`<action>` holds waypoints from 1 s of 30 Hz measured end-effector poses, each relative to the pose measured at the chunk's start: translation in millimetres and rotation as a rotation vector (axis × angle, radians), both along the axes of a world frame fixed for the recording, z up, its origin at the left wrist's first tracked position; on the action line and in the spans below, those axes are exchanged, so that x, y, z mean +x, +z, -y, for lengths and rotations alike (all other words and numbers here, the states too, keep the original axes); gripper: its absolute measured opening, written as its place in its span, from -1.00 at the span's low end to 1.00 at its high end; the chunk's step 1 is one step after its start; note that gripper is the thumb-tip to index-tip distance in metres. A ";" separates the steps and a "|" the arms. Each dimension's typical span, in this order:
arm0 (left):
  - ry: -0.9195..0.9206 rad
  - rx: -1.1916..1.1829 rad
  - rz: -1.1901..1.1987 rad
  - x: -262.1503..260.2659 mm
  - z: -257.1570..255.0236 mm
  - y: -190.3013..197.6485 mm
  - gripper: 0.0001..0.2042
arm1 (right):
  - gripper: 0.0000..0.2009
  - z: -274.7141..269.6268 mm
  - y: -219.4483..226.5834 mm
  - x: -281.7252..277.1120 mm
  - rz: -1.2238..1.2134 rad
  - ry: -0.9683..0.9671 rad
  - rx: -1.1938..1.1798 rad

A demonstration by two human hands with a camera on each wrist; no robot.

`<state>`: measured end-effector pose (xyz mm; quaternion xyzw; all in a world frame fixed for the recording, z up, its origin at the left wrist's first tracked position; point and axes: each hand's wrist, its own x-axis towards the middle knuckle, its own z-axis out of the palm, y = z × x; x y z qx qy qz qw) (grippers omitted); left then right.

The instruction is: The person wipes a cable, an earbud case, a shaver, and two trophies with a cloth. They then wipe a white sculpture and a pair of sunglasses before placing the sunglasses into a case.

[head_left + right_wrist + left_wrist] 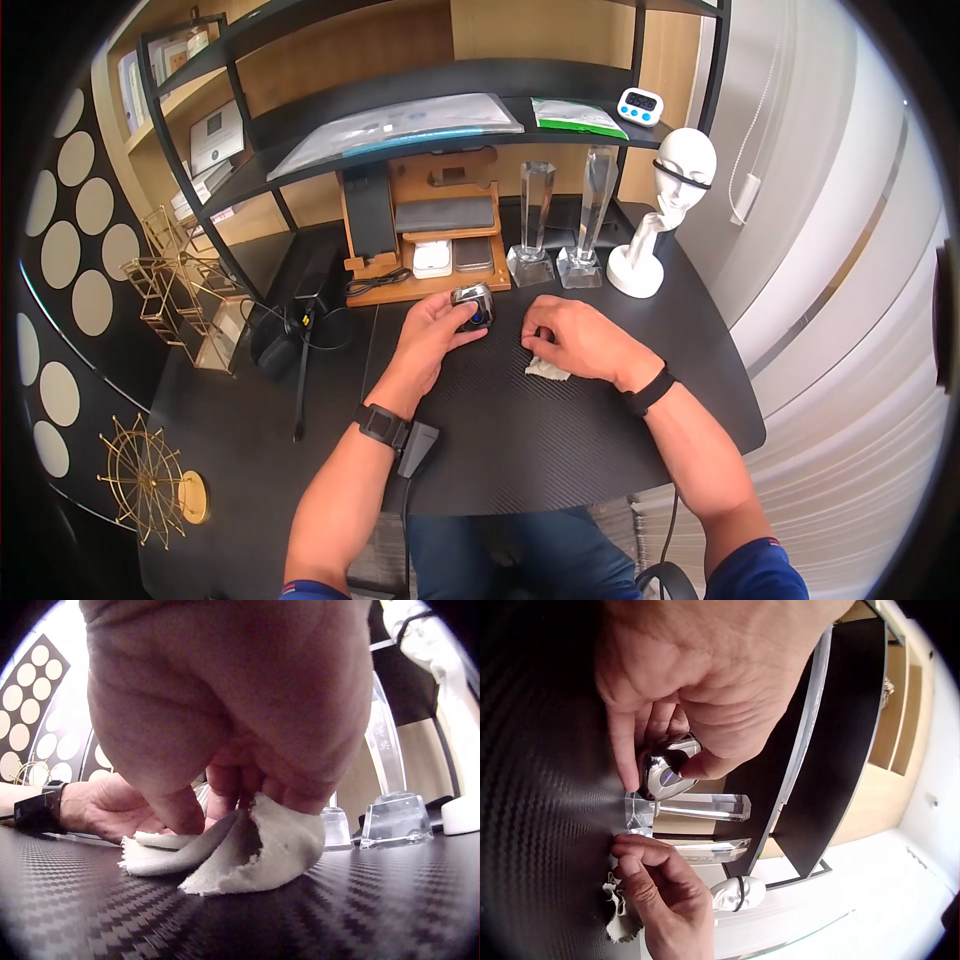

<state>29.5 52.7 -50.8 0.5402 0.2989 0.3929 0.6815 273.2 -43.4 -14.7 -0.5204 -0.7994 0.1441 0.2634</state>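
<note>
My left hand (428,338) grips a small shiny silver-and-black device (474,306) between thumb and fingers, just above the desk. Its rounded metal casing shows in the left wrist view, with the thumb near a small blue light (667,778). Low over the desk, my right hand (580,342) has its fingers curled, thumb and index tips close together. A crumpled pale grey cloth (259,855) lies bunched under that hand, one fold rising to the fingers that hold it. The fingertips are partly hidden behind the cloth in the right wrist view.
Two crystal trophies (536,215) and a white mannequin head (686,165) stand at the back right. Behind the left hand is a wooden desk organizer (500,278). A black cable and stand (303,370) lie left; a gold Ferris-wheel ornament (150,482) stands front left. A shelf (400,145) spans above.
</note>
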 end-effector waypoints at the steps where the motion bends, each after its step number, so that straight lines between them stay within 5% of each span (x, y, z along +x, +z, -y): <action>1: -0.002 0.010 0.009 -0.6 -0.9 -0.7 -0.76 | -0.86 -1.1 -1.1 0.3 0.008 0.001 0.008; 30: -0.037 0.040 -0.065 1.6 4.5 4.4 -0.72 | -0.86 0.4 0.4 -0.5 0.009 0.004 0.025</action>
